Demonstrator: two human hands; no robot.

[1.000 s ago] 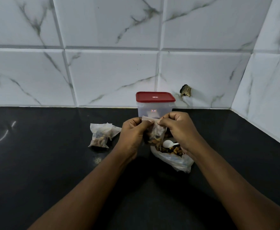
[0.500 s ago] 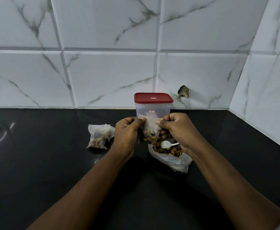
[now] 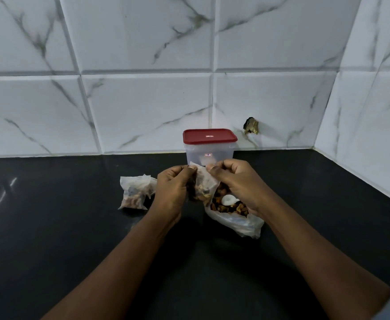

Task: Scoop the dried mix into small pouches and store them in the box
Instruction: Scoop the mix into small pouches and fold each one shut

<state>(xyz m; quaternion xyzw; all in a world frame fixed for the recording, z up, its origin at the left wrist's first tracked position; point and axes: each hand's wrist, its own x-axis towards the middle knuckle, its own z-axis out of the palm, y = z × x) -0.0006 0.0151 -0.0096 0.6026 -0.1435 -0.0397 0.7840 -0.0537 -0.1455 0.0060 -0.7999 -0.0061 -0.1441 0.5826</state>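
Head view looked down on a black desk [image 3: 50, 227]. The left hand [image 3: 169, 192] and right hand [image 3: 238, 183] each pinched the top edge of a small pouch [image 3: 204, 184], partly filled, holding it up just in front of the box [image 3: 209, 155], whose red lid [image 3: 209, 136] was on. Under the right hand lay an open plastic bag [image 3: 233, 221] of dried mix [image 3: 226, 206] with a white spoon [image 3: 227, 200] in it. Filled pouches [image 3: 135, 192], their number unclear, lay just left of the left hand.
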